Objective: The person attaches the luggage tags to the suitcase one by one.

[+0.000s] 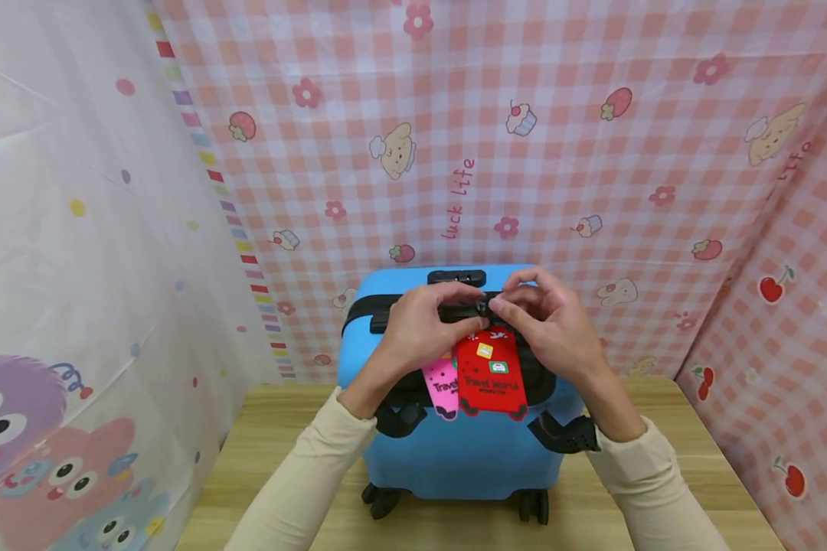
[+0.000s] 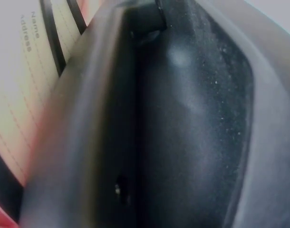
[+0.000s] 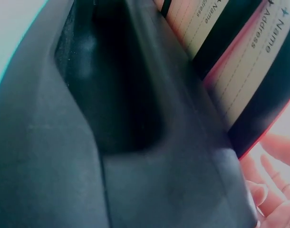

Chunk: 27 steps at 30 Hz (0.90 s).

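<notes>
A blue suitcase (image 1: 455, 459) stands upright with a black top handle (image 1: 458, 312). From the handle hang a red luggage tag (image 1: 492, 386) and, partly behind it, a pink luggage tag (image 1: 441, 394). My left hand (image 1: 420, 325) pinches the red tag's black strap (image 1: 483, 304) at the handle, thumb and forefinger close together. On the other side my right hand (image 1: 558, 325) pinches the same strap between thumb and fingertips. In the right wrist view, name-and-address cards (image 3: 252, 61) show on the tags' backs, and fingers (image 3: 273, 204) appear at the lower right.
The suitcase rests on a wooden tabletop (image 1: 269, 459) on small black wheels (image 1: 534, 505). A combination lock (image 1: 457, 277) sits behind the handle. Pink checked cloth (image 1: 558, 176) hangs behind and at the right; white patterned cloth (image 1: 96, 252) hangs at the left.
</notes>
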{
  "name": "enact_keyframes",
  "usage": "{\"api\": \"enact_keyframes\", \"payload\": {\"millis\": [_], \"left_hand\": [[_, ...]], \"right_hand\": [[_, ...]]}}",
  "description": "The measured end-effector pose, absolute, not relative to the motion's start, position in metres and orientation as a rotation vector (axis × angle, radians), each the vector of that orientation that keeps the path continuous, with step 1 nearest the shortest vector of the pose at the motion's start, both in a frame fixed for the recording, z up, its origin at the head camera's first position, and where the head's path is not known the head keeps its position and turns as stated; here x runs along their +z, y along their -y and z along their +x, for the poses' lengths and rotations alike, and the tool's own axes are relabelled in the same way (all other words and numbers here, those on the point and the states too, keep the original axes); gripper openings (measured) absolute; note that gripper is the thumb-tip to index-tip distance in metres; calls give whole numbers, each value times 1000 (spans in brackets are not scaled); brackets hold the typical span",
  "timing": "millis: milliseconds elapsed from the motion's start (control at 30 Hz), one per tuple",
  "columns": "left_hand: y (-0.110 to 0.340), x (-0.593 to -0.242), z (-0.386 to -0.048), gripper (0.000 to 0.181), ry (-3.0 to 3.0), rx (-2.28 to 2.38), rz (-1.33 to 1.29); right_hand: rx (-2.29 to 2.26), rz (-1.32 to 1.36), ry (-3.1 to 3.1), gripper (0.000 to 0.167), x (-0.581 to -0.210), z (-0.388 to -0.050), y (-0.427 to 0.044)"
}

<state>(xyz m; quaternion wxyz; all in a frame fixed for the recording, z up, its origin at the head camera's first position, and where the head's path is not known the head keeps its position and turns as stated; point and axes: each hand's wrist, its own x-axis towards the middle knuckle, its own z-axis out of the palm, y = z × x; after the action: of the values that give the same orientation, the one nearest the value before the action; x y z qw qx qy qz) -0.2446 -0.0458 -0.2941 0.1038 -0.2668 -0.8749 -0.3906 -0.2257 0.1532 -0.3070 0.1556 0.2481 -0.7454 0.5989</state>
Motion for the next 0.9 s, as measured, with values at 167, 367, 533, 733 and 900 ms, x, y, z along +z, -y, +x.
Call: {"api": "enact_keyframes", "payload": {"millis": [167,367,533,733,900], "left_hand": [[47,-294,-243,36,2579,-1136,-808],[48,-292,-242,38,2570,-1170,-836],[48,-293,-243,39,2564,-1186,-852],[49,-294,-243,41,2549,-1191,-877],[50,-294,-243,42,2542,-1219,-892]], "right_hand": [[1688,715,2125,17,-306,-226,-152],[1648,660,2202,17,-302,-224,-152],[1621,608,2270,18,-299,-223,-152],[1573,546,2358,20,-294,-223,-151],[1571,536,2391,19,-292,-225,-150]]}}
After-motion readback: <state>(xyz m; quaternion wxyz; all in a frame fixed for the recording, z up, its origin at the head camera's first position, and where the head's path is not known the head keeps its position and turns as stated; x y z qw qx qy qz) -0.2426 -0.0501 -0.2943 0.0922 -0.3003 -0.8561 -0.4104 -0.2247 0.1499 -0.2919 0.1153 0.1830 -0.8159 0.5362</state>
